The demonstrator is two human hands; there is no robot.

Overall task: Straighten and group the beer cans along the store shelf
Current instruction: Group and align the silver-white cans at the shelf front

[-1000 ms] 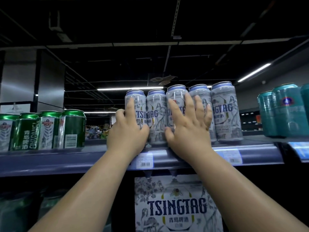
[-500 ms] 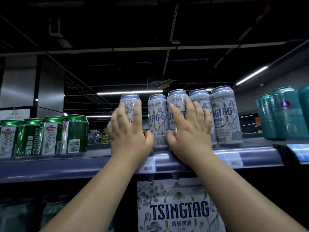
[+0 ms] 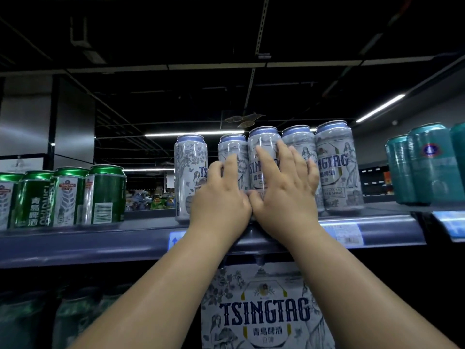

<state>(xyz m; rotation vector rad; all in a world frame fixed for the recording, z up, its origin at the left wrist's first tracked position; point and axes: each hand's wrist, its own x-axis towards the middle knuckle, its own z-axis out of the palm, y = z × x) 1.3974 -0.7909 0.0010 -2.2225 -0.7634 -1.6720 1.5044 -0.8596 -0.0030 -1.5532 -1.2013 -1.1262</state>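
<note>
Both hands meet at mid-frame against the pale cans. The left hand (image 3: 221, 202) curls its fingers on the second white can (image 3: 232, 157), though whether it truly clasps that can or merely presses its front cannot be told. The right hand (image 3: 284, 190) lies flat, its fingers straight across the third white can (image 3: 263, 152) and its neighbour.

The relation that matters: one stray white can (image 3: 191, 177) stands upright just left of the left-hand grip, with a gap between it and the row, so the left hand is the nearer. All the cans stand on the shelf (image 3: 100, 240).

The hands hide the lower halves of the middle cans. Green cans (image 3: 75, 195) at the left and teal cans (image 3: 427, 165) at the right edge are blurred.
</note>
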